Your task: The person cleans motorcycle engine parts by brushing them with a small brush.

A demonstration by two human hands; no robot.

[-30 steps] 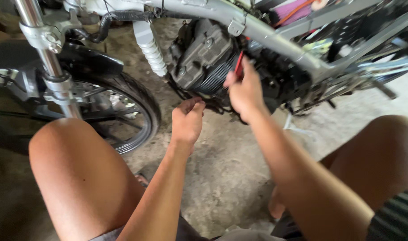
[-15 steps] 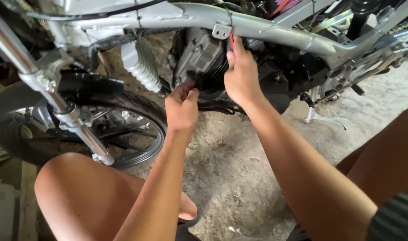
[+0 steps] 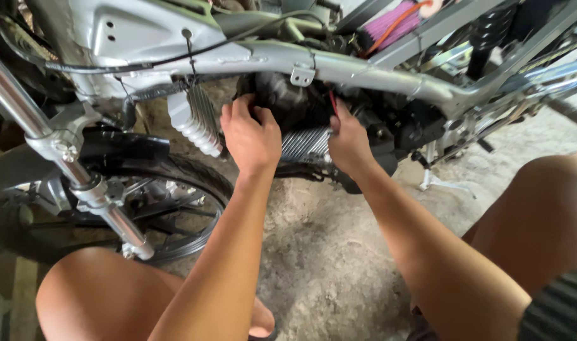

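**Both hands at the engine under the frame tube**

From where I watch, the left hand (image 3: 250, 136) sits just above the middle of the frame, fingers curled over the dark upper part of the engine (image 3: 294, 107), gripping its casing. The right hand (image 3: 346, 142) is just to the right of it, closed around a slim tool with a red handle (image 3: 332, 101), whose tip I cannot see; it points up toward the gap beneath the silver frame tube (image 3: 364, 66). Between the 2 hands the ribbed cooling fins (image 3: 306, 144) show bright against the black block.

The engine hangs at centre top of the frame, bolted in under the tube, with the front wheel (image 3: 174, 208) and fork leg (image 3: 80, 183) at lower left and a white ribbed part (image 3: 193, 126) just left of the left hand. A pink filter-like part (image 3: 392, 22) sits at the upper right. The concrete floor (image 3: 326, 252) fills the lower middle, between my 2 knees.

I judge the engine heavy, rigid and fixed; it will not shift under a hand. Its fins are thin-edged metal and likely greasy, so the rounded casing above them, where the left hand is, looks the better hold. The tool appears light and stiff, best pinched along its red handle.
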